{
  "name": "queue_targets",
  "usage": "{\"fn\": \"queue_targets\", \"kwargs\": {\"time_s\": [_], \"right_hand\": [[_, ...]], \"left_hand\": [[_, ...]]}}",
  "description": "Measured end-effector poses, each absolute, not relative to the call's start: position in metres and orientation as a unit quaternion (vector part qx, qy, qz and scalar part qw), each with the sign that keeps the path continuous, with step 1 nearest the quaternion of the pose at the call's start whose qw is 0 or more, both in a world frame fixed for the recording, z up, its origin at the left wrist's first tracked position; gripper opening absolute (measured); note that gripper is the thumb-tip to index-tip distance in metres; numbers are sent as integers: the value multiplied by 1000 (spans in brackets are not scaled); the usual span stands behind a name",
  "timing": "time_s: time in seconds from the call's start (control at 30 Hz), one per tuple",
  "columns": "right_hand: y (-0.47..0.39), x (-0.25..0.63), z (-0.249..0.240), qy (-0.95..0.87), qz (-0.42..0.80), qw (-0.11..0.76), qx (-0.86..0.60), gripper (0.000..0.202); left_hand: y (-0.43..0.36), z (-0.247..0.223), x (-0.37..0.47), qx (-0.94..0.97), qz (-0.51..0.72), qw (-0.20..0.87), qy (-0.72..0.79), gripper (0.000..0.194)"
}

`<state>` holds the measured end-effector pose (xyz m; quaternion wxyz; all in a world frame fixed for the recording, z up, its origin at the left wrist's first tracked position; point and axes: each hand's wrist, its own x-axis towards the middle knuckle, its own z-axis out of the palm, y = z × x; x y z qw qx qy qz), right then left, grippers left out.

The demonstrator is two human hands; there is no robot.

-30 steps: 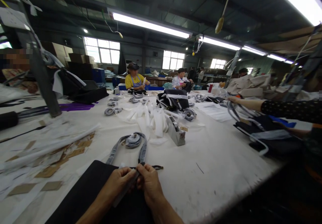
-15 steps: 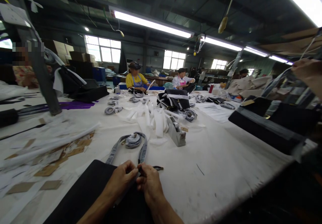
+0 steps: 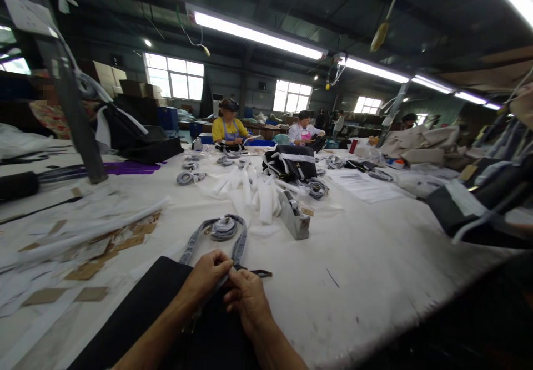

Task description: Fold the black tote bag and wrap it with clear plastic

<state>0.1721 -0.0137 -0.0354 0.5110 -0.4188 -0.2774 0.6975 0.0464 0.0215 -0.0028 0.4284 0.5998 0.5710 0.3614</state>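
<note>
A black bag (image 3: 137, 309) lies at the table's front, and its grey, plastic-wrapped handle (image 3: 239, 242) arches away from me. At the base of that handle, my left hand (image 3: 208, 273) is closed in a pinch; what its fingertips hold is too small to make out. Fingertips nearly touching it, my right hand (image 3: 252, 298) is closed at the same spot on a black strap (image 3: 263, 273), whose end sticks out to the right. Inside the handle's loop sits a coiled, plastic-wrapped strap (image 3: 224, 228).
A grey tape dispenser (image 3: 297, 223) stands ahead, beside white padding strips (image 3: 264, 198). Cardboard pieces (image 3: 89, 267) and plastic scraps lie left, near a metal post (image 3: 81, 120). Another black bag (image 3: 462, 203) is at right, by another person's arm. Co-workers (image 3: 229, 128) sit across the table.
The view has shifted slightly. My hands stay pinched at the handle's base with only small finger movement. At right, the other black bag has been turned and moved by another person.
</note>
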Motion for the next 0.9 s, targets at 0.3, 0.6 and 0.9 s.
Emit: {"fn": "queue_targets", "kwargs": {"time_s": [0.3,0.6,0.9], "right_hand": [[-13,170,-36,-278,694,510,-426,50],[-10,171,-33,-265,701,501,-432,46],[-12,168,-31,-274,676,514,-451,25]], "left_hand": [[17,-3,26,608,271,482,571,45],[4,1,41,689,279,333,580,29],[0,2,38,696,234,350,581,22]]}}
